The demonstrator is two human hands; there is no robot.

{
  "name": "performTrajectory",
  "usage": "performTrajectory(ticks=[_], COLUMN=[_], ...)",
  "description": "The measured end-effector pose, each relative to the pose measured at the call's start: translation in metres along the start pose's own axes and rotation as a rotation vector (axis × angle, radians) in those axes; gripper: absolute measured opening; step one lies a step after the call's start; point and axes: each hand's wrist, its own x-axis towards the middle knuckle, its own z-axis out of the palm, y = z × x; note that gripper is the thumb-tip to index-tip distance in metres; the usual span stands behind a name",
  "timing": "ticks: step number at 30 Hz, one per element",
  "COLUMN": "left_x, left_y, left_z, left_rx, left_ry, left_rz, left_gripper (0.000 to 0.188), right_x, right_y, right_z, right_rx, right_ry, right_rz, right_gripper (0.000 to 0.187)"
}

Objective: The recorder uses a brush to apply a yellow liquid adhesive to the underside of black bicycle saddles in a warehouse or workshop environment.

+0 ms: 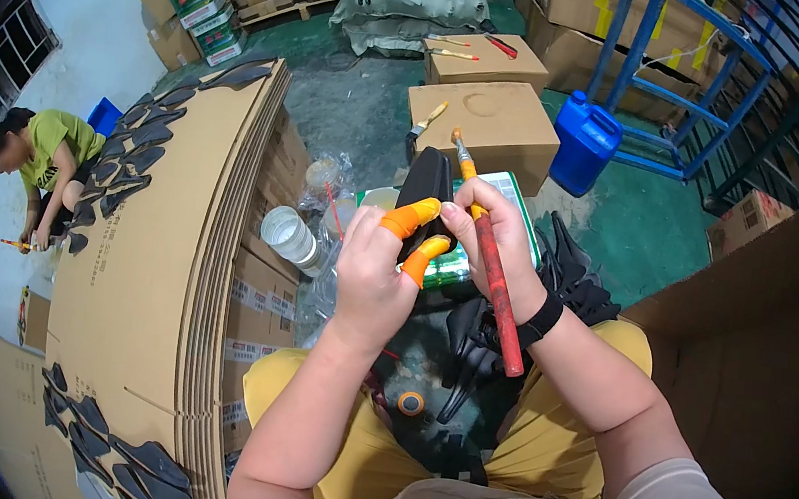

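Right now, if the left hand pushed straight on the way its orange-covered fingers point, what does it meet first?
The black elongated piece the left hand grips; beyond it, probably the right hand with the red-handled brush, depth unclear.

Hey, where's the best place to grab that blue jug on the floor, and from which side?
Probably by the handle on its top, coming from above: the blue jug stands upright with the handle facing up, while the cardboard box close on its left leaves less room there.
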Motion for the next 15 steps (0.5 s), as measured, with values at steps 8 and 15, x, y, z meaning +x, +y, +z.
performTrajectory(ticks=[8, 15], left_x=[-0.002, -0.003], left_y=[-0.001, 0.009], left_z=[0.004, 0.0], left_rx=[0.037, -0.034], left_ry=[0.023, -0.02], left_rz=[0.069, -0.028], left_gripper=[0.035, 0.055], right_x=[-0.001, -0.002], right_y=[-0.002, -0.009], right_z=[-0.001, -0.002], right_rx=[0.014, 0.143], right_ry=[0.013, 0.017], right_rz=[-0.018, 0.048], right_gripper=[0.022, 0.027])
